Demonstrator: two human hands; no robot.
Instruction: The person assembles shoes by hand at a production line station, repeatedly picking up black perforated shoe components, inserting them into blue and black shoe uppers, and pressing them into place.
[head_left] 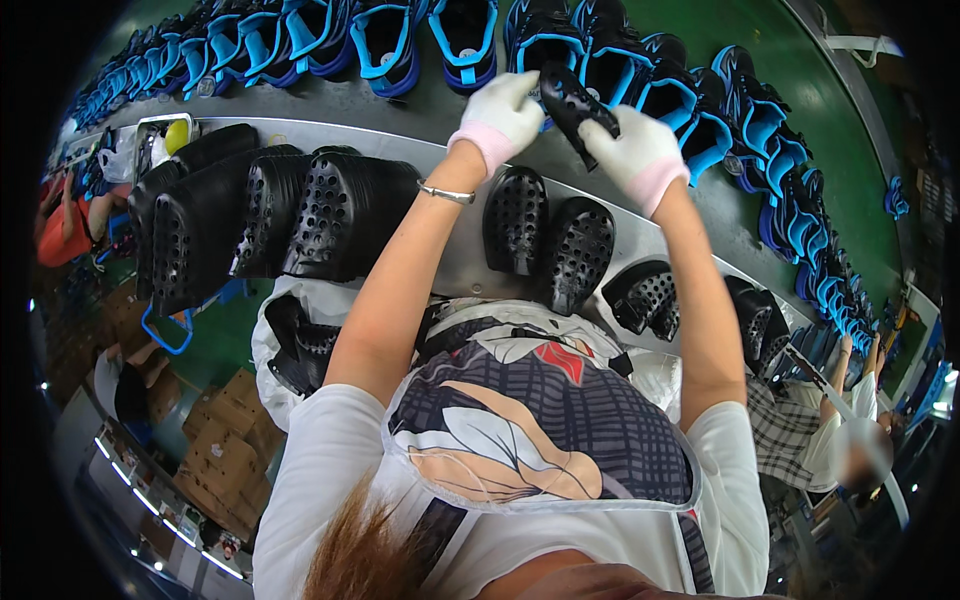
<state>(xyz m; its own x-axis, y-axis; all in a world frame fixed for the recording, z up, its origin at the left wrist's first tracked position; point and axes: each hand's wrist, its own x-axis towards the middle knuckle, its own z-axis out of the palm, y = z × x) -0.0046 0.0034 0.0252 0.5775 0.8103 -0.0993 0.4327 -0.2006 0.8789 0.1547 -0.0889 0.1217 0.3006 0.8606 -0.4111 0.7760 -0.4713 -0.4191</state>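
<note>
At the far side of the bench, my right hand point(640, 155) grips a black perforated plastic shoe insert point(572, 105), held tilted over the row of shoes. Beside it, my left hand point(503, 112) has its fingers curled at the heel end of a black-and-blue shoe point(545, 40), partly covering it. The insert's upper end is close to that shoe's opening. White gloves with pink cuffs cover both hands. Between my forearms, two more perforated inserts, a left one point(516, 220) and a right one point(581, 250), lie on the near metal ledge.
Stacked black inserts point(345, 215) stand left on the ledge, with further inserts point(645, 298) to the right. Black-and-blue shoes point(385, 45) line the green conveyor point(690, 25) on both sides. A tray point(165, 130) sits far left; cardboard boxes point(225, 450) are below. Other people work at both sides.
</note>
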